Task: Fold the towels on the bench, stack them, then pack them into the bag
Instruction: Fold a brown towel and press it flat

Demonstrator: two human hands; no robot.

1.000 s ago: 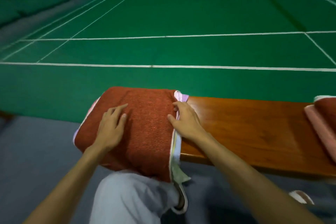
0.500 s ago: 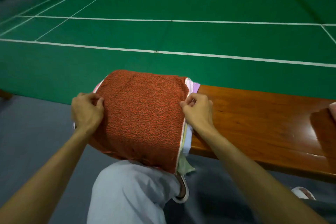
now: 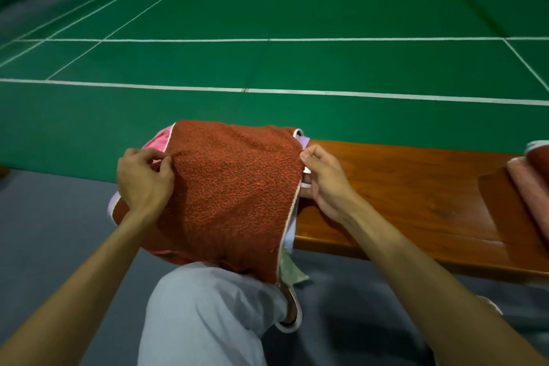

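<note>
Curled fingers (image 3: 162, 162) clamp both side edges of the towel stack (image 3: 231, 187).
The left hand (image 3: 145, 178) and right hand (image 3: 323, 181) pinch it at the counter (image 3: 401, 193) end; soft, light and floppy, it probably needs every layer gripped.

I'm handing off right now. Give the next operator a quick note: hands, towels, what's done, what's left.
Left hand: pinches the left edge of the towel stack, red towel on top.
Right hand: grips its right edge.
The stack is at the bench end, overhanging the knee. More folded towels lie at the bench's far right.
Done: this pile is folded and stacked.
Left: likely add the other towels, then pack everything into the bag, which is not in view.
</note>
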